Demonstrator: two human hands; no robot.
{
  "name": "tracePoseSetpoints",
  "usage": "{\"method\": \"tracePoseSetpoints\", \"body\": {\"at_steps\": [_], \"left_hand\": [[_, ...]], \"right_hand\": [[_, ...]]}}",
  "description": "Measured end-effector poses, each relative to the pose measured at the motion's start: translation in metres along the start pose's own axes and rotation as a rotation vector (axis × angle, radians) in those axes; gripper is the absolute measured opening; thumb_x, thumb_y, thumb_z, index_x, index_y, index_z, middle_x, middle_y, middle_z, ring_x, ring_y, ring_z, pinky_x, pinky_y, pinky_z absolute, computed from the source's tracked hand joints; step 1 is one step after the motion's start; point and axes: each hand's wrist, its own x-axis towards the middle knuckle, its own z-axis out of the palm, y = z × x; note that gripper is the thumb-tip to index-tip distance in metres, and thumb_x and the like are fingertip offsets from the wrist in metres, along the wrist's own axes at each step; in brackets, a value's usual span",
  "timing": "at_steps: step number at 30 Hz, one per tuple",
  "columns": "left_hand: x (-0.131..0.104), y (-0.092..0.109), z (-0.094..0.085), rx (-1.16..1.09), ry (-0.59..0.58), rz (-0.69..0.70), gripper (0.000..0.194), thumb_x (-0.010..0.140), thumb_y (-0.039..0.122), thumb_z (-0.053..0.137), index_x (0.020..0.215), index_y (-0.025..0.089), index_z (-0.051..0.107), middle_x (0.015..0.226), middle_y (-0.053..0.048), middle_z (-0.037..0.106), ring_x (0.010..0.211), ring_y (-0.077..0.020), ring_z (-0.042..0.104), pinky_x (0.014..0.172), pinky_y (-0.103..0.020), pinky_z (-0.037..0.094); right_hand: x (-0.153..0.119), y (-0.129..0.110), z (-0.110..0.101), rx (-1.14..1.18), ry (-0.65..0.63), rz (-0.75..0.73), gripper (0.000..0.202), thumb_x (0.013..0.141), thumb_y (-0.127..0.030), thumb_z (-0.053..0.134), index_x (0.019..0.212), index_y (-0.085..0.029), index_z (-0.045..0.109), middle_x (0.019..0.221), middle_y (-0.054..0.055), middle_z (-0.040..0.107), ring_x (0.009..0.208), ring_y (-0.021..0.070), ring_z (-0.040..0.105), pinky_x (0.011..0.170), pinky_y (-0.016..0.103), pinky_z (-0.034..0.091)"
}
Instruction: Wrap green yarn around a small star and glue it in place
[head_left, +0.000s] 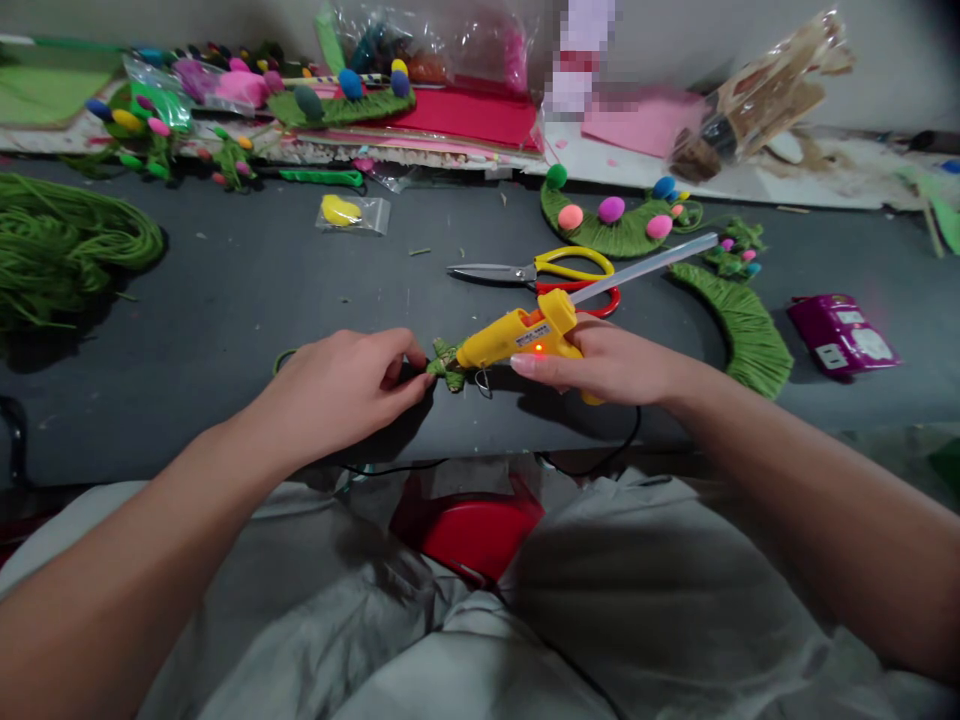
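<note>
Thumb and forefinger of my left hand (349, 385) pinch a small green yarn-wrapped star (448, 366) just above the dark table. My right hand (600, 358) grips a yellow hot glue gun (517, 338) with its red light lit. The gun's nozzle touches or almost touches the star's right side. A long clear glue stick (645, 268) sticks out of the back of the gun. Scissors (536, 272) with one yellow and one red handle lie behind it. To the right rests a green yarn-wrapped crescent (750, 330) without balls.
A heap of green yarn (67, 250) lies at the left. Behind are a crescent with coloured balls (604, 215), a small bag with something yellow (351, 213) and a green cutter (319, 177). A purple packet (841, 335) sits at the right. A black cord (626, 440) hangs over the front edge.
</note>
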Motion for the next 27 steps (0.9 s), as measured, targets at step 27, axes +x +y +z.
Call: {"method": "tracePoseSetpoints", "body": {"at_steps": [27], "left_hand": [[0.0000, 0.0000, -0.0010, 0.016, -0.019, -0.006, 0.029, 0.089, 0.048, 0.053, 0.105, 0.027, 0.066, 0.075, -0.001, 0.068, 0.063, -0.0211, 0.057, 0.055, -0.031, 0.028]], "right_hand": [[0.0001, -0.0023, 0.0019, 0.065, -0.022, 0.034, 0.040, 0.087, -0.058, 0.068, 0.081, -0.018, 0.067, 0.079, 0.003, 0.068, 0.073, 0.0153, 0.062, 0.067, 0.027, 0.052]]}}
